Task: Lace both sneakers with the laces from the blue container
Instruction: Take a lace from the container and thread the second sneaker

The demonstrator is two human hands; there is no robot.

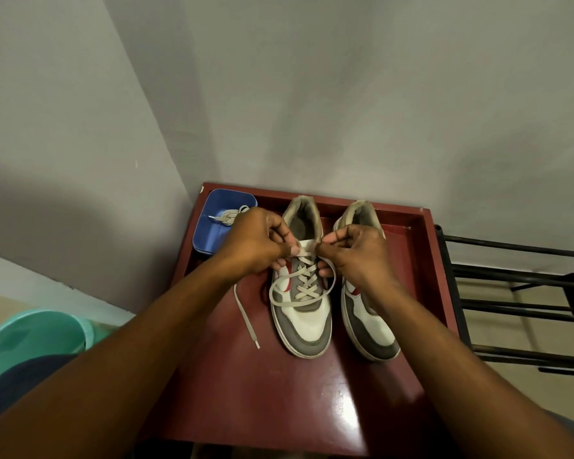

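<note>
Beige flat lace (304,288) criss-crosses the grey-and-white sneaker (309,326) at mid-frame on the dark red table (279,392); the left hand (256,243) and right hand (355,253) each pinch it by the top eyelets. Best to draw both ends evenly, keeping the lace untwisted. A second coiled lace (228,216) lies in the blue plastic container (212,238), left of centre.

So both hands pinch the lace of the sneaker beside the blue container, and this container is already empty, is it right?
Not quite. The blue container is not empty: a coiled lace lies in it, as the head view shows. The rest holds: the left hand and the right hand both pinch the threaded lace of the sneaker beside that container.
</note>
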